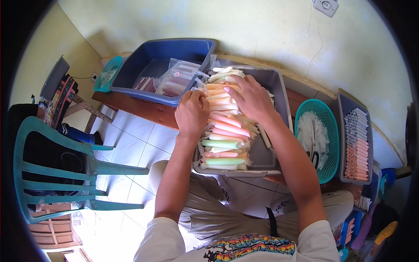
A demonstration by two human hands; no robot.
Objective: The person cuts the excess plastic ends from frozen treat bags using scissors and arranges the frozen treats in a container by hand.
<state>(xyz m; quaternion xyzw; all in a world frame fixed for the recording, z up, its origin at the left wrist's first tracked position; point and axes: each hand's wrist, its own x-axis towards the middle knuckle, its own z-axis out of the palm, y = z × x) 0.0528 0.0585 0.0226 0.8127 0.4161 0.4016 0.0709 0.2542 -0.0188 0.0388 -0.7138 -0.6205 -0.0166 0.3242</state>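
A grey tub (274,131) in front of me holds stacked, plastic-wrapped sticks (224,144), in orange, pink, green and cream. My left hand (192,112) is at the stack's left side, by the orange sticks' plastic ends. Its fingers are curled inward, and whatever they grip is hidden. Across the upper part of the same stack lies my right hand (251,99), with thumb and fingers apart. Its fingertips touch the orange and cream sticks, and no single stick shows held in it.
Left of the tub, a blue tub (131,72) contains bagged purplish sticks. At right are a green basket (321,174) with clear plastic and scissors (313,144), then a grey tray (345,172) of wrapped sticks. A green plastic chair (92,177) stands at left.
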